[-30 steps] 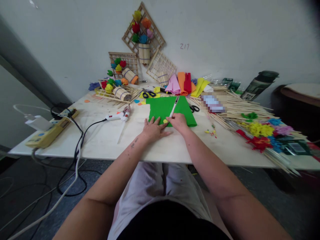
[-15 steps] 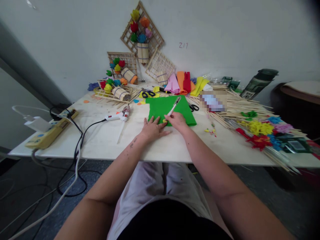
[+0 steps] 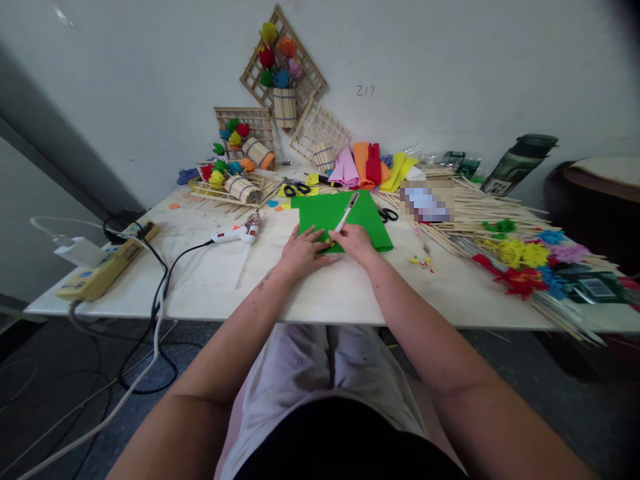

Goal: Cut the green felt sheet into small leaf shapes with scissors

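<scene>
Presses a flat bright-green sheet (image 3: 325,210) to the white table (image 3: 320,300) with the left hand (image 3: 301,253), fingers spread. Clamps a slim white pen (image 3: 347,213) in the grip of the right hand (image 3: 357,241), beside a small yellow piece (image 3: 329,241). Looks partway through pen work, with any line too small to tell. Has multicoloured tulip-shaped flowers (image 3: 287,47) already set in a cylindrical pale-stick pot (image 3: 285,108).

Left hand (image 3: 301,255) has shifted, covering more of the yellow piece (image 3: 328,241).
</scene>
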A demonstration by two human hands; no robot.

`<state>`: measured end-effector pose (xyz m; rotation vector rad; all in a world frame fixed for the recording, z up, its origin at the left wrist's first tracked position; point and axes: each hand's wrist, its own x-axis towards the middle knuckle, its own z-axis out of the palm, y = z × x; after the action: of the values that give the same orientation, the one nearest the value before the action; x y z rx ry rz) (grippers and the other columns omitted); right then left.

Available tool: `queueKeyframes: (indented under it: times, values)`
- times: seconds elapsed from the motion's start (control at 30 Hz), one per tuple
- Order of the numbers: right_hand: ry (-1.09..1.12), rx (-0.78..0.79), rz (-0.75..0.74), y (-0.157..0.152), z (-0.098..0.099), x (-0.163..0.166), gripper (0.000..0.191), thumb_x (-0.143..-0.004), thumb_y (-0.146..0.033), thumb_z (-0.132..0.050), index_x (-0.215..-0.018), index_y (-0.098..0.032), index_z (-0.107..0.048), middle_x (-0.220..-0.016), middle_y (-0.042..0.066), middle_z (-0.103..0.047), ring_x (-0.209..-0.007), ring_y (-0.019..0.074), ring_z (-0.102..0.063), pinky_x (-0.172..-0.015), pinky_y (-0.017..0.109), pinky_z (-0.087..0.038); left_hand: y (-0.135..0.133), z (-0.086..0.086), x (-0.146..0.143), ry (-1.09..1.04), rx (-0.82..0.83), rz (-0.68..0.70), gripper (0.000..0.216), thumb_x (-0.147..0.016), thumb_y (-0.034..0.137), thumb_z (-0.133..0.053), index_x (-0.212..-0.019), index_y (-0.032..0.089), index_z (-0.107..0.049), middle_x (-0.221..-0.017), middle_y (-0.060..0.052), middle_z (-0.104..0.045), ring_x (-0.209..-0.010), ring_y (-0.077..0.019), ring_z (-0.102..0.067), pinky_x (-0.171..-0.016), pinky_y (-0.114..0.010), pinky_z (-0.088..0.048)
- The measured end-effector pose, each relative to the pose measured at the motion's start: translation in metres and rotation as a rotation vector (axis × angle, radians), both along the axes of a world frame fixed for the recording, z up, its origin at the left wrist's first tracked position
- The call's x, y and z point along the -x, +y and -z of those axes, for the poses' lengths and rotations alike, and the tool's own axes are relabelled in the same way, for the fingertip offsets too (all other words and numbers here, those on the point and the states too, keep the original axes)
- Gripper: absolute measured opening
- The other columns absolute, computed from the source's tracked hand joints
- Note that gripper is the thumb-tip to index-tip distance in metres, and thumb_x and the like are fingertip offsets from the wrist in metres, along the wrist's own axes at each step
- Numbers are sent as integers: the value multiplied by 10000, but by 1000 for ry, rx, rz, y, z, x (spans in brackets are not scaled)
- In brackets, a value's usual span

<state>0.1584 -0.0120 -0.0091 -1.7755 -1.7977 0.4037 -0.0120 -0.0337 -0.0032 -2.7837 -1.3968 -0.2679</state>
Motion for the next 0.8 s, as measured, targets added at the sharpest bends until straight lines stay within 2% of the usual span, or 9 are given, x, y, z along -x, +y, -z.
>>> queueKeyframes:
  times: [0.17, 0.47, 0.67, 0.8]
  values:
    - [47, 3, -45, 0, 2, -3, 257, -851, -389, -608, -855, -178, -755, -801, 57, -736, -740, 171, -641, -613, 242, -415, 1, -1, -1, 46, -5, 57, 489, -922, 575, -404, -1312, 344, -589, -1472, 20, -482, -1446, -249, -291, -1201, -505, -76]
    - [98, 5, -134, 1, 6, -11, 237, -814, -365, -649, -798, -155, -759, -700, 36, -693, -664, 144, -591, -580, 226, -383, 2, -3, -2, 60, 36, 66, 506, -933, 566, -382, -1360, 348, -542, -1424, 45, -532, -1405, -270, -365, -1198, -514, -66]
    - [61, 0, -133, -1, 5, -10, 235, -807, -365, -656, -802, -157, -766, -696, 38, -695, -660, 145, -588, -567, 231, -366, 4, -2, 0, 58, 81, 57, 501, -929, 569, -389, -1384, 394, -500, -1434, 52, -522, -1378, -256, -409, -1189, -502, -117]
    - [31, 6, -123, -2, 4, -8, 223, -809, -353, -659, -835, -164, -774, -720, 47, -711, -671, 151, -597, -567, 235, -365, 4, -2, 0, 56, 85, 52, 509, -922, 574, -405, -1380, 380, -513, -1436, 34, -522, -1379, -259, -407, -1182, -489, -157]
